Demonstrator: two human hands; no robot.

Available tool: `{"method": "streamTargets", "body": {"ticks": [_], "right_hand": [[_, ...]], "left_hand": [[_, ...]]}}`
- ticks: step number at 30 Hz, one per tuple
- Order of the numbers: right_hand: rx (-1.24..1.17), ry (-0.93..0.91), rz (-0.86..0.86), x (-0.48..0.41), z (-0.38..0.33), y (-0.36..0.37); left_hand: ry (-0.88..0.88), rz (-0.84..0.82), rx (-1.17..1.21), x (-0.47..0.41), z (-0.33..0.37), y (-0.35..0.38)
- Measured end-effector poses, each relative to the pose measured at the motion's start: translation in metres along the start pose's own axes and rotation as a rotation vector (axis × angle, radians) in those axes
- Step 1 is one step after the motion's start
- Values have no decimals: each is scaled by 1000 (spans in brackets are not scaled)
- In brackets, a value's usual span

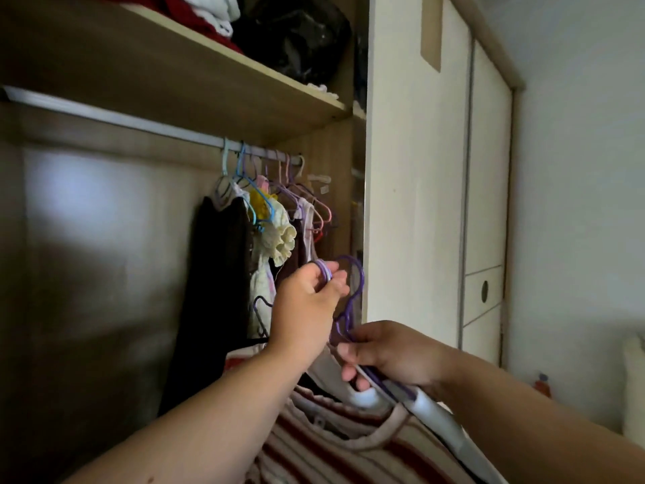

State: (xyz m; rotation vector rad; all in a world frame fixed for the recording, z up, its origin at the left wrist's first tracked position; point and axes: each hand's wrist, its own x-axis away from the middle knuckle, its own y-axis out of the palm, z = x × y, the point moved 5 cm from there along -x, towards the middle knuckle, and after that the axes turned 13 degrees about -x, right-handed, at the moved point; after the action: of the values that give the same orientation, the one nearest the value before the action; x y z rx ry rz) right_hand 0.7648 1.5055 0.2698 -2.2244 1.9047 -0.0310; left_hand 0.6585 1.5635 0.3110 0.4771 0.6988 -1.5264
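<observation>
- Left hand (307, 302) is up near the middle of the shot. Its thumb and fingers are curled tight round the lilac coated hanger hook (324, 270), which pokes out at the hand's 12 o'clock.
- Right hand (391, 354) sits at roughly 4 o'clock from the left one. Its fingers are clamped on the neck of the dark purple wire hanger (359, 277).
- That hanger's hook curls up to about 11 o'clock of the right hand and ends just beside the left fingertips. There might be more than one wire bunched in that grip, honestly can't tell.
- Both hooks are well below the rail, so neither one is hung up.
- Red-and-cream striped knit top (331, 448) droops under both hands, down at 6 o'clock of the frame.
- A white and pale grey garment (432, 417) sits on the hanger shoulder at 5 o'clock of the right hand.
- The silver metal closet rail (104, 117) runs from 9 o'clock in toward the centre, under the light wooden shelf (209, 82).
- Bunched at the rail's right end, at 12 o'clock of the left hand: a blue plastic hanger (258, 200), pink plastic hangers (323, 213), a cream ruffled piece of clothing (281, 239) and a long black garment (216, 291).
- On top of the shelf at 12 o'clock of the frame there's a shiny black bag (296, 33), with red and white folded fabrics (209, 15) at its 9 o'clock.
- The cream sliding wardrobe door (415, 169) fills the 3 o'clock side.
</observation>
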Motion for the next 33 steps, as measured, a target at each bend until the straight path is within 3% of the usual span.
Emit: {"method": "streamTargets", "body": {"ticks": [7, 11, 16, 20, 25, 29, 33], "right_hand": [[-22, -57, -90, -16, -39, 10], [4, -81, -124, -23, -60, 17], [-122, -114, -164, -41, -92, 32], [-48, -174, -182, -70, -118, 45], [-45, -213, -173, -117, -144, 56], [-56, -244, -131, -166, -156, 55], [26, -274, -72, -225, -164, 54]], "left_hand": [[199, 121, -570, -6, 38, -50], [186, 171, -707, -15, 52, -69], [48, 130, -419, -46, 58, -91], [-42, 166, -69, -72, 61, -97], [40, 295, -114, -116, 65, -111], [47, 221, 152, -157, 51, -113], [85, 225, -29, -204, 27, -115]]}}
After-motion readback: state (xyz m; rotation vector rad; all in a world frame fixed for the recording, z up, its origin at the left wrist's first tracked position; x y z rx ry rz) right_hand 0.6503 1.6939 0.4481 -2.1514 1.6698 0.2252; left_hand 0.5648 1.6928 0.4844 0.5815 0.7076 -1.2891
